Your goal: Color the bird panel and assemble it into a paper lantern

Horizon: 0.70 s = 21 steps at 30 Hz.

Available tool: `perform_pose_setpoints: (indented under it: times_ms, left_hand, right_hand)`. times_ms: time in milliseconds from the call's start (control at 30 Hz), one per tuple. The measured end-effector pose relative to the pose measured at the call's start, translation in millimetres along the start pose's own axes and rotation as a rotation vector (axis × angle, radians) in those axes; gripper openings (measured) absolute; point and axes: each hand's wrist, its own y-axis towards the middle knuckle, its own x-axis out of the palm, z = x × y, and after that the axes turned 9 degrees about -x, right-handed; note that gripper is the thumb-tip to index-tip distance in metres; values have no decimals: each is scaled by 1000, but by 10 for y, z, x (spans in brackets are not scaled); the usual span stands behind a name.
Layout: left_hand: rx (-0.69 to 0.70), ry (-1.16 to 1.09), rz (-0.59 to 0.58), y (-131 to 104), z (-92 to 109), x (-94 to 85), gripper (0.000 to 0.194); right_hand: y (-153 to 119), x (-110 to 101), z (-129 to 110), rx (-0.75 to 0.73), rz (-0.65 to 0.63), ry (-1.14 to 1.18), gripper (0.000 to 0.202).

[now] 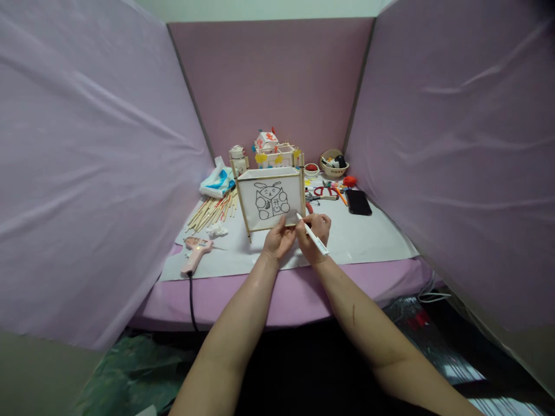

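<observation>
A box-shaped lantern frame (271, 199) of thin wooden sticks and white sheet stands tilted in front of me. Its near panel bears a black line drawing of a long-eared animal. My left hand (281, 240) grips the frame's bottom edge, thumb on the front and fingers beneath. A white marker pen (313, 238) is held in my right hand (315, 234), its tip close to the panel's lower right corner. Whether the tip touches the sheet I cannot tell.
Left lie wooden sticks (212, 211), a pink glue gun (197, 254) with a cord, crumpled tissue (217, 230) and a tissue pack (217, 182). Behind stands a decorated lantern (266, 141). Right are a basket (333, 164), red-handled scissors (326, 192) and a black phone (358, 203). Purple cloth walls enclose the table.
</observation>
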Motion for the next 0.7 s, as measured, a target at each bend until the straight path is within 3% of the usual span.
perform_pose_setpoints:
  times_ms: [400, 700]
  left_hand:
    - [-7, 13, 10, -13, -4, 19, 42]
    - [-2, 2, 3, -13, -7, 18, 41]
  right_hand:
    - [-3, 7, -3, 13, -27, -22, 14]
    - [-11, 21, 30, -20, 24, 2, 9]
